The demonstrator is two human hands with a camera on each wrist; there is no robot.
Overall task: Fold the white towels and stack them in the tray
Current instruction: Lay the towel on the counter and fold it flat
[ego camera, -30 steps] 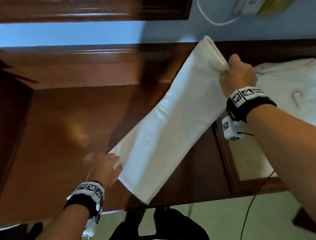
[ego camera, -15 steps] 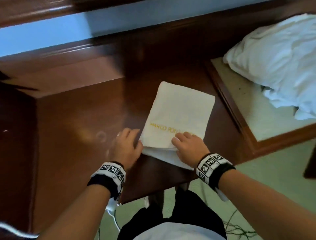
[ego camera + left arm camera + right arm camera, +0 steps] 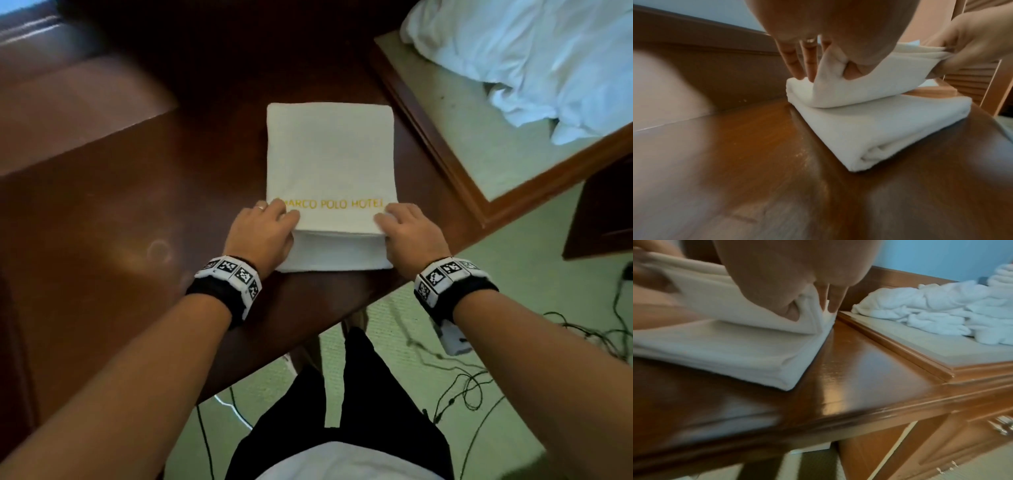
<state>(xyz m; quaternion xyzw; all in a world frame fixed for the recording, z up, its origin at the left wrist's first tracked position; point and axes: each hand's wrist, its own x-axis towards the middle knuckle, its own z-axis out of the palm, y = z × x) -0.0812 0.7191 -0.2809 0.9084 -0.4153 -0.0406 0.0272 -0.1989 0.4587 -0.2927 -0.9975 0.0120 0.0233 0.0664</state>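
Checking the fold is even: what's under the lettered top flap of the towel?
Under the flap, more layers of the same towel stick out toward the person, lying on the table. Anything deeper between them is covered.

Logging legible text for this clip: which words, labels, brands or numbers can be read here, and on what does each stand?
"MARCO POLO HOTEL" in yellow letters across the top flap of the folded towel; the left hand partly hides the first letter.
Black-and-white square markers on both wristbands: patterns only, no words.
No text can be read in either wrist view.
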